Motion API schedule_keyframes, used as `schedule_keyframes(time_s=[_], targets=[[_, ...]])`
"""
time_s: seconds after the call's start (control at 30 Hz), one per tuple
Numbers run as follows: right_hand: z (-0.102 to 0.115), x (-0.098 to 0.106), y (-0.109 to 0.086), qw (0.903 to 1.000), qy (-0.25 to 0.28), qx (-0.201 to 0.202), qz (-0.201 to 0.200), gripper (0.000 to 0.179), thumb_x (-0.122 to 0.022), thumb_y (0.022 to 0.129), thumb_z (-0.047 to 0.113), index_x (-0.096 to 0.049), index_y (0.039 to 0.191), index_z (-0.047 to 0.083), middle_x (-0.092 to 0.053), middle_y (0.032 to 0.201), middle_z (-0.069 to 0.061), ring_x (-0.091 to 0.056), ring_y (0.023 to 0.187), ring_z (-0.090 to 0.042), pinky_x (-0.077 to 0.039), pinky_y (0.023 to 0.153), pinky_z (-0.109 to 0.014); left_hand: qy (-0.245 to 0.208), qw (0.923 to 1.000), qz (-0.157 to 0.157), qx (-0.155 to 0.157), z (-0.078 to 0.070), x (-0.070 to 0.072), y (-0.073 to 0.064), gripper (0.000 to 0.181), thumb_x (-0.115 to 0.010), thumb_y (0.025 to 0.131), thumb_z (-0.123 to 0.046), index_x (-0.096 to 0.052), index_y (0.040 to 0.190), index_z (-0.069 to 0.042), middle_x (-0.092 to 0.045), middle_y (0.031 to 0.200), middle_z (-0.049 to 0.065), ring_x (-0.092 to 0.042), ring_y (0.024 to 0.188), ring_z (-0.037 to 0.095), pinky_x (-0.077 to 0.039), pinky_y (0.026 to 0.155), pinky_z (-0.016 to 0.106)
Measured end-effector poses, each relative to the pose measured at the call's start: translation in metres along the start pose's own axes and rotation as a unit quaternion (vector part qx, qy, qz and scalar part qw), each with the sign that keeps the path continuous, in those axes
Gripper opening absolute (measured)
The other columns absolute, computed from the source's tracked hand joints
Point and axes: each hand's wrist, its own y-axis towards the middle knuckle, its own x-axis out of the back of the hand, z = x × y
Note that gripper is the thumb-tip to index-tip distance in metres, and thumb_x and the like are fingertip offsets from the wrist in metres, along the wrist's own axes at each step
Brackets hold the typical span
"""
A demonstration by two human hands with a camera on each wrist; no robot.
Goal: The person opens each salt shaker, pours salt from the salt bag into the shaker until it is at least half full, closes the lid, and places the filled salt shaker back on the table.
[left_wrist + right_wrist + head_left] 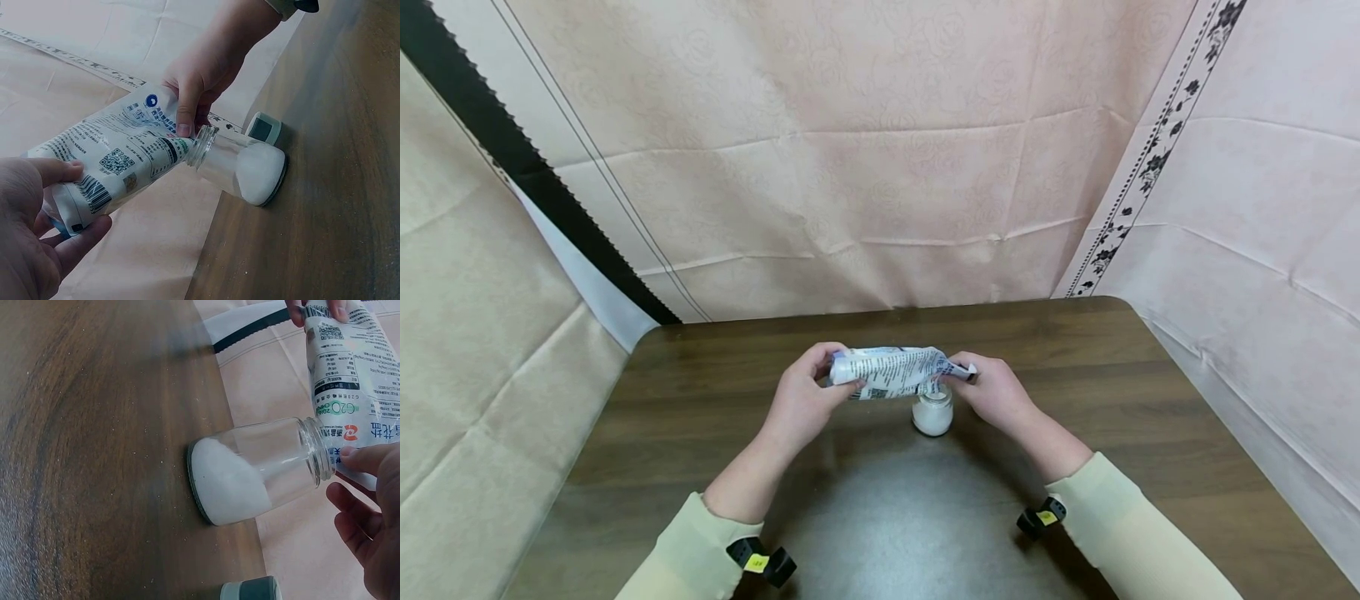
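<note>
Clear round glass jar (pixel 932 414) stands upright on brown wooden table (pixel 865 517), white grains (pixel 228 481) inside. Over its mouth, white printed plastic bag (pixel 887 372): left hand (pixel 805 392) clamped on the end left of jar, right hand (pixel 992 393) pinching the end at jar. Right of jar, round grey-and-white cap (pixel 264 129). Beyond jar, pinkish cloth (pixel 865 192).

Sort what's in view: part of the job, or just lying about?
Job:
printed bag, held by left hand and right hand
glass jar with white contents
cap, probably the jar's

Just there:
table
cloth backdrop
black wrist devices
</note>
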Motion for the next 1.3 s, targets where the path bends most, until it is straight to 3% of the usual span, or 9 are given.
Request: schedule_keyframes(time_s=[0.4,0.9,1.3], targets=[[0.003,0.001,0.001,0.9999,-0.005,-0.01,-0.004,0.008,-0.078,0.087,0.016,-0.072,0.092,0.017,-0.067,0.082,0.007,-0.053,0.069,-0.015,-0.044,0.061,-0.032,0.005,1.0,0.005,-0.002,0.005,0.001,0.001,0.041,-0.081,0.083,-0.012,-0.058,0.117,-0.017,-0.062,0.12,0.006,-0.059,0.109,0.027,-0.057,0.081,0.039],[0.005,0.002,0.0,0.9998,0.012,-0.015,-0.005,0.008,-0.077,0.087,0.014,-0.072,0.093,0.016,-0.069,0.084,0.006,-0.054,0.07,-0.016,-0.045,0.061,-0.033,0.018,0.9994,0.015,0.025,0.007,0.003,0.002,0.046,-0.075,0.087,-0.016,-0.055,0.128,-0.015,-0.057,0.125,0.007,-0.055,0.114,0.028,-0.055,0.087,0.041],[0.002,-0.001,0.0,0.9997,0.018,-0.016,-0.007,0.008,-0.077,0.087,0.014,-0.072,0.092,0.016,-0.07,0.086,0.005,-0.056,0.072,-0.015,-0.046,0.063,-0.033,0.014,0.9999,0.0,0.007,0.012,0.002,0.004,0.044,-0.076,0.087,-0.016,-0.061,0.128,-0.01,-0.064,0.12,0.01,-0.06,0.109,0.026,-0.054,0.086,0.039]])
